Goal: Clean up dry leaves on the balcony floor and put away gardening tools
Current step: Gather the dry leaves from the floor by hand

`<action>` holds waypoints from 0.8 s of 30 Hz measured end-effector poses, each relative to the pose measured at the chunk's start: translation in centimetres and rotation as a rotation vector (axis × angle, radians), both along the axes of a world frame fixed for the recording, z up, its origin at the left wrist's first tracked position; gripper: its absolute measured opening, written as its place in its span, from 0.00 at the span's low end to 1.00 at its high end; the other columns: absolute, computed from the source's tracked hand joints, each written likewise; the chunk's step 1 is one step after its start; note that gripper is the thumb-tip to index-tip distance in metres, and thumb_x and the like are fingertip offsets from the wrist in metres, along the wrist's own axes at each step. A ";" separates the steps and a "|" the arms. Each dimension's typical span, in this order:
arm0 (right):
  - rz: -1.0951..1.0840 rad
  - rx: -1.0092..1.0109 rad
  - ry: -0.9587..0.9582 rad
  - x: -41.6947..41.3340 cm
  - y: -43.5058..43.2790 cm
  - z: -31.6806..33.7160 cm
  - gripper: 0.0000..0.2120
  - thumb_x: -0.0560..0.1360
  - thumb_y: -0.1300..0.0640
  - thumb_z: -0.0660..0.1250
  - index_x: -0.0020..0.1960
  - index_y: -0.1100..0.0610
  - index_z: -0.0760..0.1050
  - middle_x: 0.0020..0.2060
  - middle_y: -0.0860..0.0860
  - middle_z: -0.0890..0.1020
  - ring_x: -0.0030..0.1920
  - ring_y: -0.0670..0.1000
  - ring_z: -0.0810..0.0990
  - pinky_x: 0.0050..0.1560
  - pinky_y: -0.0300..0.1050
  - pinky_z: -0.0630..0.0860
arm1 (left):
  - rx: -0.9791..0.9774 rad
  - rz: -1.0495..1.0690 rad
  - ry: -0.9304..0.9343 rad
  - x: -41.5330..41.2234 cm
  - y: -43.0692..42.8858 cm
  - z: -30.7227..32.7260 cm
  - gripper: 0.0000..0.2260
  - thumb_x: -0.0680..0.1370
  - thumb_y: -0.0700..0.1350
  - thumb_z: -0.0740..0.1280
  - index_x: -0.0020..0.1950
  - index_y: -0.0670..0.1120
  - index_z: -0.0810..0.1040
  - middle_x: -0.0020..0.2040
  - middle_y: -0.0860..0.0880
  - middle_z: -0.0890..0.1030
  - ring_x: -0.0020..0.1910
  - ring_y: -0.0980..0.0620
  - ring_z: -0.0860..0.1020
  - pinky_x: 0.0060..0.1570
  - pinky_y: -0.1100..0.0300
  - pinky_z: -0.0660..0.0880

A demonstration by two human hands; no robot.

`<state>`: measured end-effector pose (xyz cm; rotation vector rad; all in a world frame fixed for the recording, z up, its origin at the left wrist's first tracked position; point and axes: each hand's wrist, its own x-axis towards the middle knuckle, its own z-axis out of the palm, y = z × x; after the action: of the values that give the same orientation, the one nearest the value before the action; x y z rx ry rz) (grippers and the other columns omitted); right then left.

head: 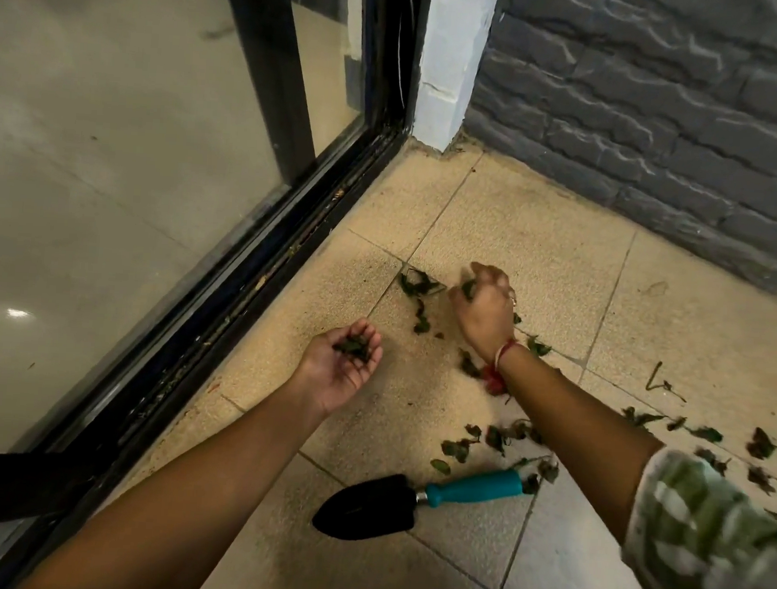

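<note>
In cupped left hand (343, 360), dry leaves (353, 348)

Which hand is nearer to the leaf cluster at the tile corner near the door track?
Right. The right hand, gripping dry leaves, is just right of the leaf cluster; the left hand, cupping more, is nearer the person, well apart.

Floor (542, 240) is closed off on the left by the black door frame (220, 301), at the corner by the white pillar (448, 68), and behind by the brick wall (665, 120). Bare tile along the frame is passable. The trowel (418, 498) lies flat across the near approach. Leaves (458, 448) litter the right side.
</note>
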<state>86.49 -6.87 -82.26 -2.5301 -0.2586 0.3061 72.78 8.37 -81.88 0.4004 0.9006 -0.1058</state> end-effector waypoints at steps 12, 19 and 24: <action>0.665 -0.342 0.040 -1.5 3.9 -2.7 0.28 0.79 0.46 0.57 0.76 0.50 0.54 0.76 0.57 0.50 0.75 0.62 0.48 0.74 0.55 0.52 | 0.066 0.084 0.053 0.3 1.2 0.2 0.14 0.82 0.43 0.54 0.48 0.42 0.79 0.40 0.46 0.82 0.44 0.51 0.78 0.51 0.59 0.74; 0.853 -0.373 -0.140 -2.9 -0.5 -1.9 0.17 0.79 0.62 0.58 0.66 0.53 0.71 0.68 0.57 0.69 0.67 0.59 0.69 0.64 0.51 0.70 | 0.083 0.046 0.108 0.5 0.6 -0.2 0.14 0.81 0.43 0.54 0.48 0.41 0.79 0.44 0.46 0.80 0.45 0.51 0.78 0.52 0.59 0.74; 0.435 0.022 -0.009 -2.6 -1.0 -1.0 0.13 0.71 0.72 0.64 0.46 0.58 0.82 0.45 0.53 0.82 0.44 0.51 0.81 0.48 0.47 0.79 | 0.100 -0.044 0.126 0.6 -0.9 -0.2 0.15 0.82 0.44 0.54 0.48 0.41 0.79 0.44 0.45 0.79 0.43 0.51 0.77 0.49 0.59 0.74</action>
<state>83.91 -7.84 -83.30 -2.4344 -0.8148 0.4544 73.39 7.44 -82.07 0.5107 1.0246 -0.1281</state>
